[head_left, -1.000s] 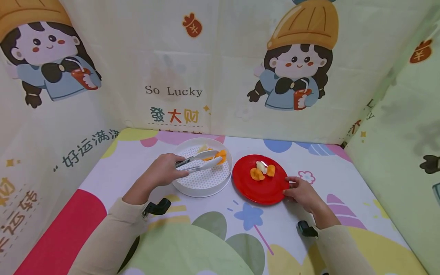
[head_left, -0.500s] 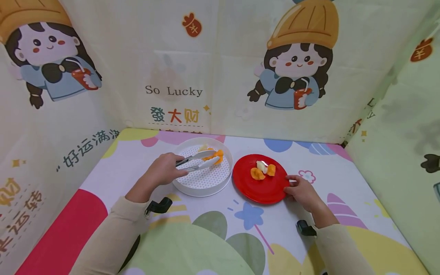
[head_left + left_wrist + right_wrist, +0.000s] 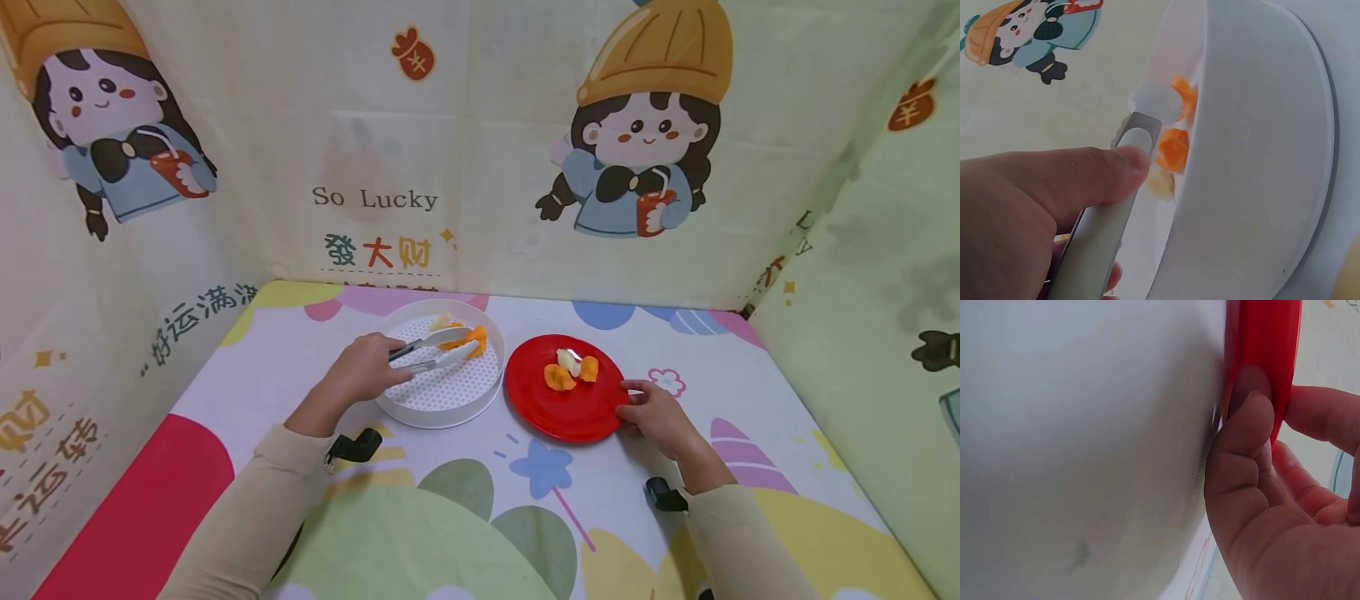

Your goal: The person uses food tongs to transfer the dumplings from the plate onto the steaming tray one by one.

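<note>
My left hand (image 3: 365, 367) grips a pair of tongs (image 3: 433, 360), thumb along one arm in the left wrist view. The tongs reach over a round white perforated steamer tray (image 3: 438, 392), their tips around an orange food piece (image 3: 477, 337). Whether they squeeze it, I cannot tell. A pale piece (image 3: 441, 322) lies by it in the tray. To the right, my right hand (image 3: 656, 419) pinches the rim of a red plate (image 3: 562, 417); the right wrist view shows thumb and fingers at its red edge (image 3: 1266, 344). On the plate lie two orange pieces (image 3: 558, 377) and a whitish piece (image 3: 568, 362).
The tray and plate sit side by side on a patterned tablecloth (image 3: 457, 533). Cartoon-printed cloth walls (image 3: 495, 167) stand behind and at both sides. A dark wrist mount (image 3: 356, 446) sticks out from the left sleeve.
My left forearm has shifted slightly right, and the tongs' tips have barely moved over the tray. My right hand keeps its hold on the plate. The head view has turned a little.
</note>
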### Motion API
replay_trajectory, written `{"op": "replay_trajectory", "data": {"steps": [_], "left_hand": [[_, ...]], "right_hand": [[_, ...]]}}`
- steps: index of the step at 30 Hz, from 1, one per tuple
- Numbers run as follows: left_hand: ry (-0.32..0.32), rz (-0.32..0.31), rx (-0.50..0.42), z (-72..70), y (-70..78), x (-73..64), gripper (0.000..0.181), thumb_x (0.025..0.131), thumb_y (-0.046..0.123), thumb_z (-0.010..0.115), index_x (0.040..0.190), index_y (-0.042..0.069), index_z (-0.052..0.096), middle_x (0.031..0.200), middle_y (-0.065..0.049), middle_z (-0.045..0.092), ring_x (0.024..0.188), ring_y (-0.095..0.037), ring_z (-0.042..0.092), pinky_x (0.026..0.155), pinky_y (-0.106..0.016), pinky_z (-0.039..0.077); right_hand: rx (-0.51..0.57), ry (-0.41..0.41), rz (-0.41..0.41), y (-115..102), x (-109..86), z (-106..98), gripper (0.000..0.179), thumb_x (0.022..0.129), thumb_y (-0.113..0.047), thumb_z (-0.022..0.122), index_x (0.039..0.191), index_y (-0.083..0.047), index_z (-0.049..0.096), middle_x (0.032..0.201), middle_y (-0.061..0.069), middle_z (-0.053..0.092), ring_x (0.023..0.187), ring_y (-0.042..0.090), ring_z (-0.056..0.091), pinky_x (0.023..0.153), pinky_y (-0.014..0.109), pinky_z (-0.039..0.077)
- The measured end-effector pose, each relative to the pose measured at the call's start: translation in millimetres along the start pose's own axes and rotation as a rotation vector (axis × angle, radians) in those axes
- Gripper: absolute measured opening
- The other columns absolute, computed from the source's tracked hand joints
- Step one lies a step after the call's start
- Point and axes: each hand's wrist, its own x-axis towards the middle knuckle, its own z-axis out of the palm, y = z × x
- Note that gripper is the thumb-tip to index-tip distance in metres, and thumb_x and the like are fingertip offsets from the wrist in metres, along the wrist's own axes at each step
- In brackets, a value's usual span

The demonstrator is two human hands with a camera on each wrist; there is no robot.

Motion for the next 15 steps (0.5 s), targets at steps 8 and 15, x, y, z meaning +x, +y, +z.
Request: {"op": "replay_trajectory", "data": {"steps": [8, 15], "left_hand": [[0.01, 0.001, -0.007, -0.8, -1.0, 2.4, 0.061, 0.088, 0.029, 0.077, 0.138, -0.001, 0.058, 0.121, -0.021, 0.061, 0.095, -0.03, 0.053, 0.069, -0.033, 0.047], [0.04, 0.001, -0.032, -5.0, 3.0, -1.9, 0.063, 0.087, 0.029, 0.078, 0.139, 0.0, 0.058, 0.125, -0.022, 0.06, 0.098, -0.031, 0.054, 0.074, -0.036, 0.05]], "right_hand": [[0.003, -0.004, 0.008, -1.7, -0.7, -0.3, 0.063, 0.095, -0.012, 0.067, 0.148, 0.004, 0.037, 0.13, 0.028, 0.051, 0.092, 0.025, 0.063, 0.075, 0.032, 0.057], [0.012, -0.01, 0.006, -4.1, -2.1, -1.1, 0.062, 0.095, -0.012, 0.067, 0.147, 0.005, 0.037, 0.13, 0.028, 0.051, 0.092, 0.026, 0.063, 0.076, 0.033, 0.058]]}}
